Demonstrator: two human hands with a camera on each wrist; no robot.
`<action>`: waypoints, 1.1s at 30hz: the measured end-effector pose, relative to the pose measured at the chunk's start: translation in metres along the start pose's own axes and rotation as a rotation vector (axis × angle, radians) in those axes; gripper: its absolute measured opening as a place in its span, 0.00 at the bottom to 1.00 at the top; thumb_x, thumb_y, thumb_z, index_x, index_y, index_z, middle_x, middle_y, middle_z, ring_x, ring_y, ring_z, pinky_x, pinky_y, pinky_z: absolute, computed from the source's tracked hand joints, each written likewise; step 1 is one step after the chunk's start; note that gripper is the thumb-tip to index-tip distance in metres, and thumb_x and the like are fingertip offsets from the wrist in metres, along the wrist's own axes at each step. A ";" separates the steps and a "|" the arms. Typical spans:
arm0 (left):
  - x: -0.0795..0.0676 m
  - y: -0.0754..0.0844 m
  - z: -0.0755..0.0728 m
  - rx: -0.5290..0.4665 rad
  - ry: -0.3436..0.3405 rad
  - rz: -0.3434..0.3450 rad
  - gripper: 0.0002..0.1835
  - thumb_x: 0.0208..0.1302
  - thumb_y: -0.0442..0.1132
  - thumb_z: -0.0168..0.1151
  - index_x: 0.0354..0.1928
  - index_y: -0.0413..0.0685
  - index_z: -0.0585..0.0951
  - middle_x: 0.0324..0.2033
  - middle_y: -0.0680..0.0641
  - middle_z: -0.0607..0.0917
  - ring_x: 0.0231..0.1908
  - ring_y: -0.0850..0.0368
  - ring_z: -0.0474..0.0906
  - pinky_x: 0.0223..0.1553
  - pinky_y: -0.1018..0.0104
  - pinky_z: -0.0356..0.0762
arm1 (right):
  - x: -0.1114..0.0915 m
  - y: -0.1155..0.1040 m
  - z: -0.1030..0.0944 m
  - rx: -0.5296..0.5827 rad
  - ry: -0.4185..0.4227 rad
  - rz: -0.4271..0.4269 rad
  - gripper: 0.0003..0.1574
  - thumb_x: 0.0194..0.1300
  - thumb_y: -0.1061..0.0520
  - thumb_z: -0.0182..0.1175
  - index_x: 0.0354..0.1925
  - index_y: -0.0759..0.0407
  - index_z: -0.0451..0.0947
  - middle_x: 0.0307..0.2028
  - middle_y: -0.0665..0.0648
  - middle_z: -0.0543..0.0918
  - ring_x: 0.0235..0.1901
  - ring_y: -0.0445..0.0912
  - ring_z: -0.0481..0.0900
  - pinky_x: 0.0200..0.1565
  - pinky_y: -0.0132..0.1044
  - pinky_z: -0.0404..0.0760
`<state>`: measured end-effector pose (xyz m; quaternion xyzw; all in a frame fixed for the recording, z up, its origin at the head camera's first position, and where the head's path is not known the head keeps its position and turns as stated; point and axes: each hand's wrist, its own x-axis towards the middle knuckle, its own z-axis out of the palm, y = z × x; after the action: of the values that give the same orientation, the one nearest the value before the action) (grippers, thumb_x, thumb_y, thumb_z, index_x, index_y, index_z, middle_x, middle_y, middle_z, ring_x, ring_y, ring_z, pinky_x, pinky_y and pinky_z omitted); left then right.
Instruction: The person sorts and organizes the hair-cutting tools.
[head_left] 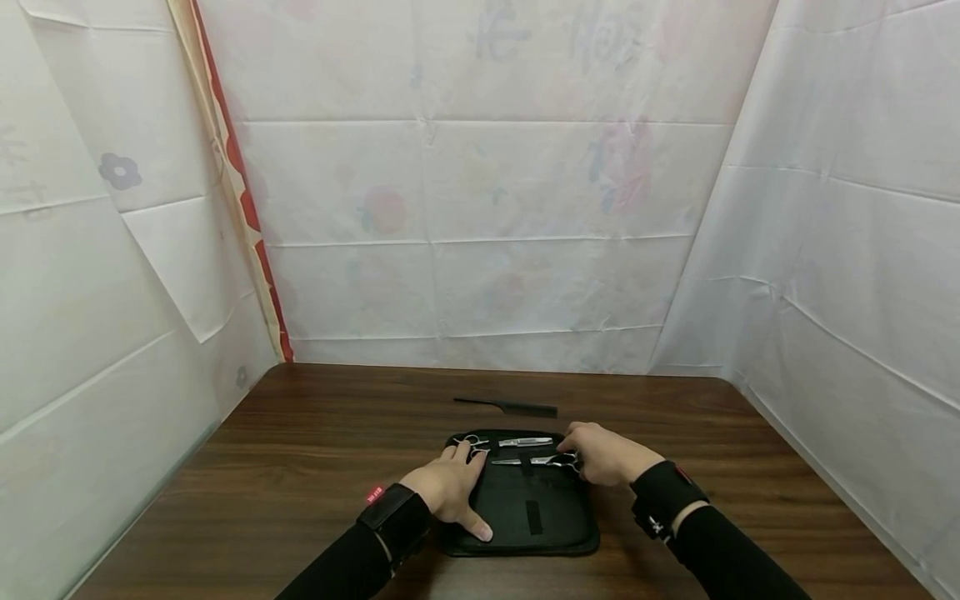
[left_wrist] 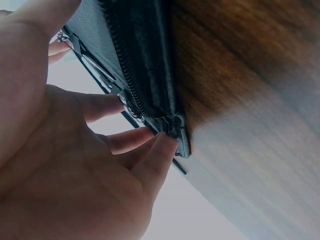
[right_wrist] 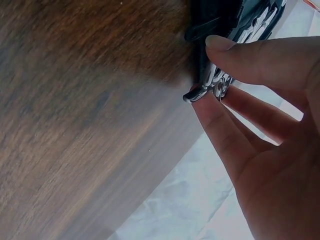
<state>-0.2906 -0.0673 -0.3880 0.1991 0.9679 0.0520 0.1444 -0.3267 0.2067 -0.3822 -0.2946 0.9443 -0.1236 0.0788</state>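
Observation:
A black zip case (head_left: 498, 507) lies on the table, and two pairs of silver scissors are on it. My left hand (head_left: 447, 485) rests on its left side with thumb and fingers spread; in the left wrist view the fingertips press along the zipped edge (left_wrist: 134, 82). One pair of scissors, its blades (head_left: 525, 442) pointing right, has its finger rings beside my left fingertips. The nearer pair of scissors (head_left: 542, 461) points left, under a strap. My right hand (head_left: 603, 454) pinches its handles (right_wrist: 212, 85) between thumb and fingers at the case's right edge.
A black comb (head_left: 528, 409) with a thin tail lies behind the case. The brown wooden table (head_left: 315, 467) is bordered by white printed sheeting (head_left: 480, 292) at the back and on both sides.

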 end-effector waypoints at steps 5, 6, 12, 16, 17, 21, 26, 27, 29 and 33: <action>0.000 0.000 0.000 0.004 0.003 0.001 0.62 0.44 0.68 0.78 0.78 0.46 0.62 0.76 0.37 0.57 0.75 0.40 0.54 0.70 0.46 0.63 | 0.000 -0.001 0.000 -0.007 0.001 0.004 0.30 0.56 0.79 0.64 0.56 0.64 0.83 0.53 0.59 0.79 0.58 0.59 0.76 0.53 0.50 0.80; 0.000 0.000 0.000 0.005 0.003 0.001 0.62 0.44 0.68 0.78 0.78 0.46 0.62 0.76 0.37 0.57 0.75 0.40 0.54 0.70 0.46 0.63 | 0.000 -0.001 0.000 -0.010 0.003 0.002 0.30 0.56 0.79 0.64 0.56 0.65 0.83 0.53 0.59 0.79 0.58 0.60 0.76 0.54 0.51 0.79; 0.000 0.000 0.000 0.004 -0.002 -0.004 0.62 0.44 0.68 0.78 0.78 0.47 0.61 0.76 0.38 0.57 0.75 0.40 0.54 0.70 0.47 0.63 | 0.000 -0.003 0.000 -0.012 0.014 -0.021 0.29 0.55 0.80 0.62 0.55 0.66 0.83 0.52 0.60 0.78 0.57 0.61 0.75 0.51 0.51 0.79; 0.000 0.000 0.000 0.009 -0.001 -0.004 0.62 0.44 0.68 0.78 0.78 0.47 0.62 0.76 0.38 0.57 0.75 0.40 0.55 0.70 0.47 0.63 | 0.000 -0.003 0.001 -0.015 0.012 -0.017 0.29 0.55 0.80 0.62 0.56 0.66 0.83 0.52 0.60 0.78 0.58 0.61 0.75 0.52 0.51 0.79; 0.000 0.000 0.000 0.011 0.000 -0.002 0.62 0.44 0.68 0.78 0.78 0.47 0.62 0.76 0.38 0.57 0.75 0.40 0.55 0.70 0.47 0.63 | 0.001 -0.003 0.001 -0.013 0.010 -0.016 0.29 0.56 0.80 0.62 0.56 0.66 0.83 0.52 0.60 0.78 0.58 0.61 0.75 0.53 0.51 0.79; 0.001 0.000 0.000 0.012 -0.005 -0.002 0.62 0.44 0.68 0.77 0.78 0.47 0.61 0.76 0.38 0.57 0.75 0.40 0.54 0.70 0.47 0.63 | 0.002 -0.006 0.001 -0.006 0.002 0.002 0.30 0.56 0.80 0.61 0.56 0.65 0.83 0.53 0.60 0.78 0.59 0.61 0.74 0.54 0.52 0.78; 0.000 0.000 0.000 0.009 -0.008 -0.002 0.62 0.44 0.68 0.77 0.78 0.47 0.61 0.76 0.38 0.57 0.75 0.40 0.54 0.70 0.47 0.63 | 0.003 -0.007 0.001 -0.002 -0.009 0.012 0.30 0.56 0.80 0.61 0.56 0.65 0.83 0.53 0.60 0.78 0.59 0.61 0.74 0.55 0.52 0.78; 0.000 0.000 0.000 0.010 -0.007 -0.002 0.62 0.44 0.68 0.77 0.78 0.47 0.61 0.76 0.38 0.57 0.75 0.40 0.54 0.70 0.47 0.63 | 0.003 -0.007 0.000 -0.003 -0.011 0.010 0.30 0.57 0.80 0.62 0.56 0.65 0.83 0.54 0.60 0.78 0.59 0.61 0.74 0.55 0.52 0.78; 0.000 0.000 0.000 0.013 -0.005 -0.002 0.62 0.44 0.68 0.77 0.78 0.47 0.61 0.76 0.38 0.57 0.75 0.40 0.54 0.70 0.47 0.63 | 0.003 -0.006 0.000 -0.003 -0.010 -0.001 0.29 0.56 0.80 0.62 0.56 0.65 0.83 0.54 0.61 0.78 0.59 0.61 0.75 0.54 0.51 0.79; 0.000 0.001 0.000 0.021 0.000 0.001 0.63 0.44 0.68 0.77 0.78 0.47 0.61 0.76 0.38 0.57 0.75 0.40 0.55 0.70 0.47 0.63 | 0.004 -0.006 -0.002 0.002 -0.010 -0.012 0.28 0.57 0.80 0.63 0.56 0.66 0.83 0.55 0.62 0.78 0.59 0.62 0.76 0.52 0.50 0.80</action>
<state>-0.2902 -0.0670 -0.3878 0.2010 0.9683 0.0416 0.1422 -0.3274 0.2000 -0.3793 -0.3007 0.9420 -0.1237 0.0831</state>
